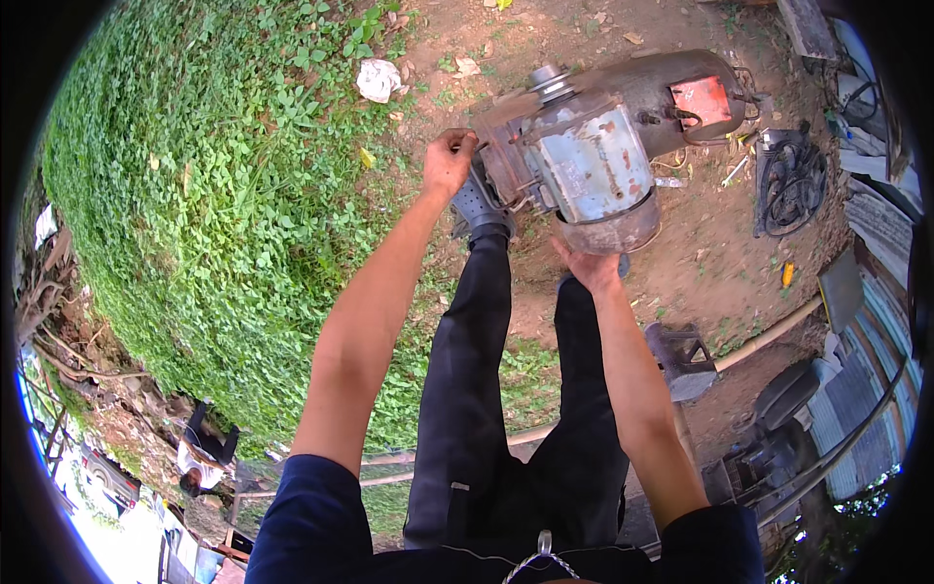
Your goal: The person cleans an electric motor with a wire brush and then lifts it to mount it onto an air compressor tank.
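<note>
A view looking straight down a standing person's body onto bare brown ground, with a wide bank of green groundcover filling the left side. In front of the person's black trousers a heavy old electric motor, rusty with a pale blue housing, is held off the ground. Its long axis runs from lower left to upper right, away from the body, ending in a rust-brown casing with an orange plate.

The left hand grips the motor's left, near edge, fingers curled shut over the rim of a rusted bracket. The right hand sits beneath the round lower end of the housing, palm up, fingers spread against its underside; how firmly they grip cannot be told. Both hands are at the motor's near end, the left higher up, the right below.

A grey perforated shoe shows under the left hand. Coiled black cable lies to the right, and crumpled white paper at the grass edge.
</note>
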A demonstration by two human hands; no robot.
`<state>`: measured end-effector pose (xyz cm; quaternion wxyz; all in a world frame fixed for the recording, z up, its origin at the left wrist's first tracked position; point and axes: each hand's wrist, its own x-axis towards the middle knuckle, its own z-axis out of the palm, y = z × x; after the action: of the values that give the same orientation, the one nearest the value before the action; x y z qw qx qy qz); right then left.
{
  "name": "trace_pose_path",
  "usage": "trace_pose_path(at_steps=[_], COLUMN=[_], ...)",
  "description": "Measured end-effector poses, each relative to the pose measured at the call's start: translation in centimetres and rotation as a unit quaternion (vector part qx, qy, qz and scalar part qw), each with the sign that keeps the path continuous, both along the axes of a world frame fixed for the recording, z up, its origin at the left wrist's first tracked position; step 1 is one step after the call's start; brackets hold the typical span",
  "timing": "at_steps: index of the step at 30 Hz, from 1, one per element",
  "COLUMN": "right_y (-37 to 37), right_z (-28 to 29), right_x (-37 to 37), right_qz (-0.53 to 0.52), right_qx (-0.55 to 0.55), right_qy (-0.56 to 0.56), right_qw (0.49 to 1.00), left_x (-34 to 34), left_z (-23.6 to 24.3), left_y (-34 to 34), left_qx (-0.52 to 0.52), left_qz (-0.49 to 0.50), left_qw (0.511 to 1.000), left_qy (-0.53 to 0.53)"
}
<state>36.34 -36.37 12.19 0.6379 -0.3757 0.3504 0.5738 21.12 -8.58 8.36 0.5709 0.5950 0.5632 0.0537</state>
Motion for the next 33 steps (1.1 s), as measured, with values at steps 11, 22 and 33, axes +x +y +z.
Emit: trace_pose_path(at_steps=[11, 22, 33], right_y=[1.3, 2.1, 3.3], right_z=[1.3, 4.3, 0.9], right_x=[-3.2, 0.5, -0.5], right_qz=[-0.026, -0.033, -0.193], right_qx=[-0.032, -0.047, -0.070], right_qy=[-0.146, -0.247, -0.278], right_qw=[0.988, 0.967, 0.938], left_x=[-8.8, -1.6, 5.8], left_z=[0.6, 2.8, 0.6], left_y=[-5.9, -0.9, 2.6], left_qx=[-0.007, 0.171, 0.221], left_qz=[-0.055, -0.416, -0.519], left_qw=[0.998, 0.888, 0.826], left_qy=[0.023, 0.100, 0.008])
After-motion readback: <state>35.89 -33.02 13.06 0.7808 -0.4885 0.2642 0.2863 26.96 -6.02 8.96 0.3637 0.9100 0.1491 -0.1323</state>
